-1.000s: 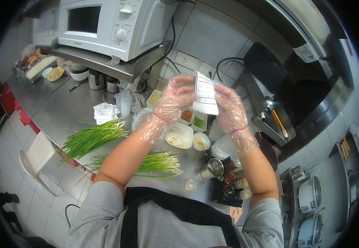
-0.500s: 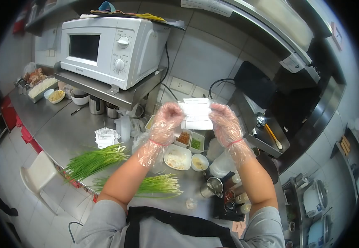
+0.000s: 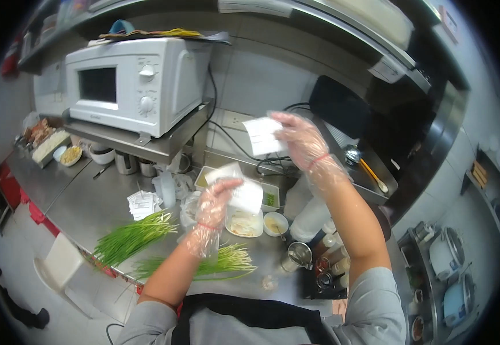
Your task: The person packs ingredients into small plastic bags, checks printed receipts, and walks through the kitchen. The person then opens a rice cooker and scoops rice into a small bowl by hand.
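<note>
Over my counter (image 3: 86, 201), with green stalks (image 3: 136, 237) by its left edge and a white dish (image 3: 245, 234) toward its back edge, the step seems to be separate paperwork on each side; the next move calls for light pinches. My left hand (image 3: 213, 206) holds white paper (image 3: 247, 197), narrowly gripped, above the dish; my right hand (image 3: 300, 139), higher, pinches a white slip (image 3: 260, 137) toward the back edge

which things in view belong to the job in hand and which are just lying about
Seem part of the job:
right hand, holding a white slip
left hand, with folded-looking paper
possibly the slip pile

Seem just lying about:
spring onions
microwave
white chair
</note>
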`<move>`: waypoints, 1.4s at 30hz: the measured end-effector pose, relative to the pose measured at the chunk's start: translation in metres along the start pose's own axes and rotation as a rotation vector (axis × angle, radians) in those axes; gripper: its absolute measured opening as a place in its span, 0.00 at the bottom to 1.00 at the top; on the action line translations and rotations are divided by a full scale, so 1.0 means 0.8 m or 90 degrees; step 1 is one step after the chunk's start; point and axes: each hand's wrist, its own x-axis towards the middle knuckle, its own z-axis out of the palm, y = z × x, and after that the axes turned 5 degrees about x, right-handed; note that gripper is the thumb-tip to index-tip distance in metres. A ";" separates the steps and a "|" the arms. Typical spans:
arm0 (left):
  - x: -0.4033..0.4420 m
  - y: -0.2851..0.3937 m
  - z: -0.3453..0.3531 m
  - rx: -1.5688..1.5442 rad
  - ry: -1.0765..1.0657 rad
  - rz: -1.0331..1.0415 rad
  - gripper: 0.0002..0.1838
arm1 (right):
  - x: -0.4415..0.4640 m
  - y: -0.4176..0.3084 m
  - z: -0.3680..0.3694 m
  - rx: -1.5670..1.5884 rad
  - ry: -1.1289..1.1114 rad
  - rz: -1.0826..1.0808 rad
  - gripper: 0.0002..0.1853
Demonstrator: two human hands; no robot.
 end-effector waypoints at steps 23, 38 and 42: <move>0.086 0.035 0.036 -0.152 0.118 -0.009 0.15 | -0.053 -0.068 -0.021 -0.586 -0.298 -0.112 0.17; 0.065 0.033 0.010 -0.092 0.100 0.053 0.36 | 0.090 -0.204 -0.070 -0.264 0.197 -0.625 0.09; 0.061 0.036 0.002 -0.092 0.140 0.068 0.36 | 0.106 -0.202 -0.113 -0.282 0.303 -0.589 0.11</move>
